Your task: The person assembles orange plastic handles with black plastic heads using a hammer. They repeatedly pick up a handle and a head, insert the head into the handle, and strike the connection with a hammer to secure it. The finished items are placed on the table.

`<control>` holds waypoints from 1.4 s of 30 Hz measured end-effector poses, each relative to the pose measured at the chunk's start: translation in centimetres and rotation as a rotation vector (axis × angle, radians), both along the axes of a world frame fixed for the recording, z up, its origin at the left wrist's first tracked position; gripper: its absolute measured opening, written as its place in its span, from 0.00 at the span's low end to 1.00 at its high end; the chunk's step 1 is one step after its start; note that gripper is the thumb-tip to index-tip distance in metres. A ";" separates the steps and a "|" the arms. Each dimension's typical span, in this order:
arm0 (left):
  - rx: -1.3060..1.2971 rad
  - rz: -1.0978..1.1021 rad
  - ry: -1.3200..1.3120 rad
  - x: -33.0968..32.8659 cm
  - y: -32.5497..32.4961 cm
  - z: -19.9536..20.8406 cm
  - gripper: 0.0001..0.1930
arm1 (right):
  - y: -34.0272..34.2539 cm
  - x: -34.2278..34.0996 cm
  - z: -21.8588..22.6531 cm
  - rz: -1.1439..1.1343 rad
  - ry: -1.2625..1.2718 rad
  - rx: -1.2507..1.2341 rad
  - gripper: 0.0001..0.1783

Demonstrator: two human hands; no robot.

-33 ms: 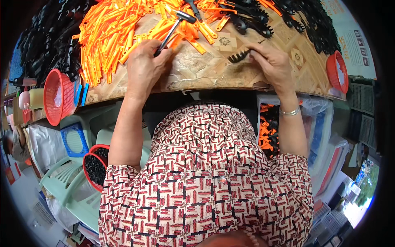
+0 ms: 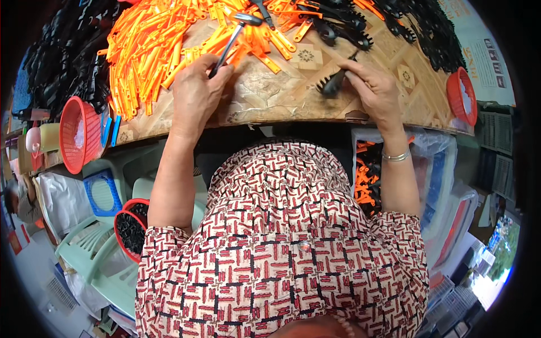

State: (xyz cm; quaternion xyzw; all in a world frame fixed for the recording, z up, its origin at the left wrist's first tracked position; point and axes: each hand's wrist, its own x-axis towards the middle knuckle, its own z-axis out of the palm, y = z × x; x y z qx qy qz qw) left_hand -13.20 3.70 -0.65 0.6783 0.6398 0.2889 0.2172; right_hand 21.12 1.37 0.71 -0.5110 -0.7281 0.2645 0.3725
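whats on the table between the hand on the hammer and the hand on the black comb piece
Mostly bare patterned tabletop in the head view. The left hand holds the hammer, the right hand the black comb piece; orange strips lie just beyond the gap.

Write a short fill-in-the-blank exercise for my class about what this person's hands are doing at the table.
1. The left hand holds the handle of a small ____ whose metal head rests on the orange plastic strips.
2. The right hand holds a toothed plastic piece coloured ____.
3. The bracelet sits on the ____ wrist.
4. The red mesh basket lies at the table's ____ end.

Missing words: hammer; black; right; left
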 end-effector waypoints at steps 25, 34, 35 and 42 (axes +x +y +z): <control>-0.317 -0.238 -0.516 7.0 0.0 2.4 0.08 | -10.2 -4.6 -1.0 -0.175 0.736 -0.683 0.18; 0.356 -0.032 0.021 0.1 1.5 1.3 0.10 | -8.1 -4.5 -0.4 -0.235 0.597 -0.312 0.19; 0.339 0.004 0.010 -0.1 1.7 1.4 0.12 | -7.6 -4.9 -0.5 -0.260 0.542 -0.230 0.19; 0.193 0.061 -0.111 1.5 3.2 3.7 0.14 | -3.8 -4.7 -1.5 -0.280 -0.259 0.442 0.20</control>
